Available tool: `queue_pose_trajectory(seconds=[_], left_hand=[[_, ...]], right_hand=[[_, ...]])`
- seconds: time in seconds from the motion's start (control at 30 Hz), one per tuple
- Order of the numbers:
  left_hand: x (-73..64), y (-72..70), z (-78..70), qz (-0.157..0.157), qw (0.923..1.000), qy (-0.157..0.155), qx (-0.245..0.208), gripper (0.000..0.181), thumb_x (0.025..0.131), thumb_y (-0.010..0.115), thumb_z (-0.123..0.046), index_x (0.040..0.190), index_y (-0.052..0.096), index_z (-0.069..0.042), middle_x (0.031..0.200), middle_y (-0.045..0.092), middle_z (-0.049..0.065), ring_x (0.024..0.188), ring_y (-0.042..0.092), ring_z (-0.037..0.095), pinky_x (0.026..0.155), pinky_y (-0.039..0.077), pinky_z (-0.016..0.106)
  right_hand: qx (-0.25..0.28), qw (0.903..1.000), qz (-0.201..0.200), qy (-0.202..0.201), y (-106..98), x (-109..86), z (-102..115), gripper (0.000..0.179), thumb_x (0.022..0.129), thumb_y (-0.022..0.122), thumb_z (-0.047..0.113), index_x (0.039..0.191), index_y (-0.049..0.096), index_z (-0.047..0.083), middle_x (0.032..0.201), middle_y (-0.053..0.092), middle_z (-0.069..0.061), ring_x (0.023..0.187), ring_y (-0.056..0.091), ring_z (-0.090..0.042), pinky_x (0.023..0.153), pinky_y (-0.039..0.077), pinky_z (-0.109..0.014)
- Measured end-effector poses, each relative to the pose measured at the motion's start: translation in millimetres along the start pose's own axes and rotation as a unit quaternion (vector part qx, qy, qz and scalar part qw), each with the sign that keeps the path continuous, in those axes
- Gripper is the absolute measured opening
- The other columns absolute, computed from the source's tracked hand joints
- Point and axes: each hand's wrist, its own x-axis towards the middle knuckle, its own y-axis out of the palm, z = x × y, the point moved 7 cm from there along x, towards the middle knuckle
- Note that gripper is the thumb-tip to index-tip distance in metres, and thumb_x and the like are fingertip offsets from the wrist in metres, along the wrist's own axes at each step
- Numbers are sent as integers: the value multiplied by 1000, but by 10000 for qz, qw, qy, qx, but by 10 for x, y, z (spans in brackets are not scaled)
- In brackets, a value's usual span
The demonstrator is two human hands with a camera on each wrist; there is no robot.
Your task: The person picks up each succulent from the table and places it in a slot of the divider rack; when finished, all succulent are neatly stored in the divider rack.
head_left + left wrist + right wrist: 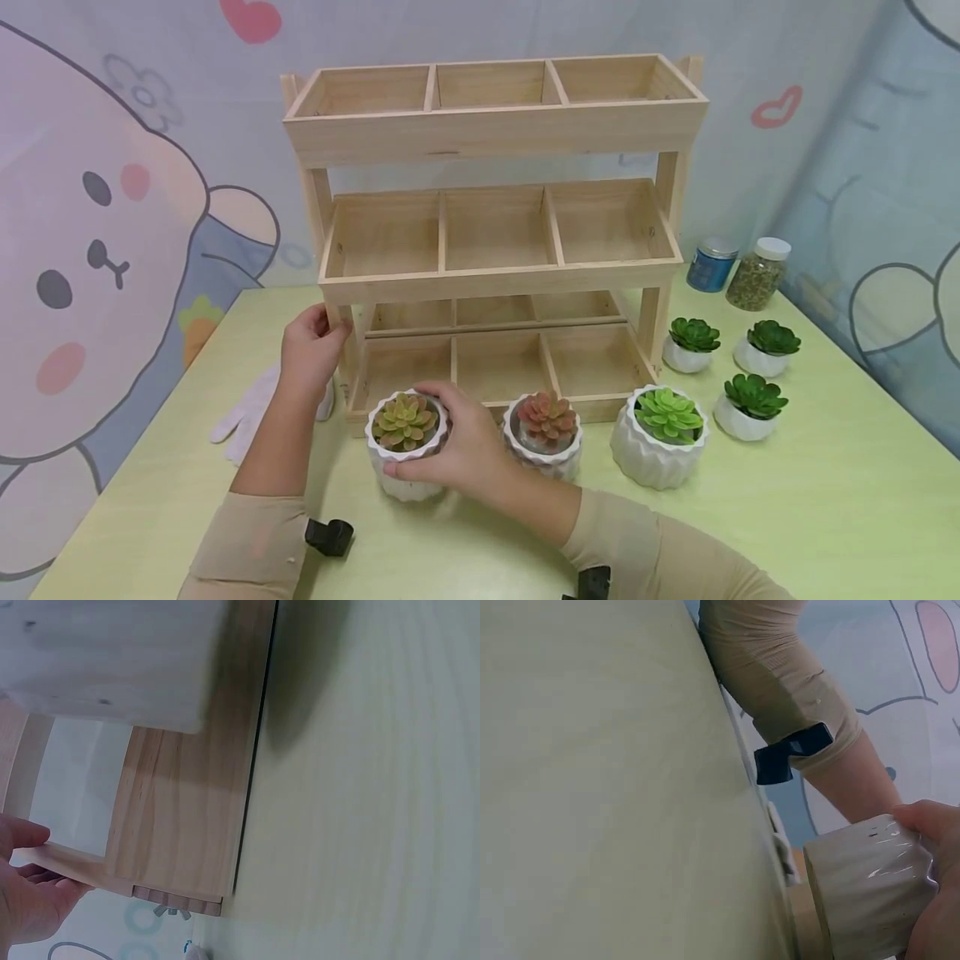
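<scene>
My right hand [474, 442] grips a white, ridged pot [401, 483] by its rim, thumb at the front and fingers at the back. The pot holds a yellow-green succulent [405, 422]. In the right wrist view, the base of the pot [870, 885] looks slightly off the table. My left hand [309, 348] holds the left post [333, 312] of a three-tier wooden shelf [495, 137]; the left wrist view shows its thumb and fingers on either side of the wood. A pot with a reddish succulent [550, 417] stands just right of my right hand.
Another ridged pot [656, 454] with a bright green succulent stands further right. Behind it are three small dark green potted succulents [752, 400], a blue jar [712, 265] and a white-lidded jar [757, 275]. White gloves [251, 417] lie left of the shelf.
</scene>
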Motion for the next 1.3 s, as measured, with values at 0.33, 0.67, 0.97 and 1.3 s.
queue_pose_trajectory(seconds=[0.33,0.67,0.97,1.3], left_hand=[[32,41,-6,188,9993,169,257,41,93,53,-7,131,48,8,125,54,25,115,51,31,98,42,41],[60,-3,38,314,9962,226,781,41,92,57,-10,129,52,5,119,59,21,109,57,28,91,48,38],[70,-44,29,316,9971,305,620,43,93,56,-9,133,48,5,120,59,21,111,56,23,92,47,29],[68,-52,23,258,9965,248,751,43,93,53,-7,133,47,6,120,59,21,111,56,24,91,48,32]], right_hand=[[-16,9998,-141,-122,-133,185,275,84,54,92,29,127,52,13,117,57,6,103,55,-10,89,47,-29],[-597,9945,-829,-213,-74,447,341,83,55,91,36,125,53,12,117,56,3,105,52,-13,87,47,-33],[-596,9819,-1775,-266,75,596,370,82,57,90,32,125,51,8,118,54,0,109,50,-17,88,46,-35],[-533,9718,-2298,58,152,696,260,80,59,89,29,125,49,8,117,52,-3,107,47,-16,87,47,-35]])
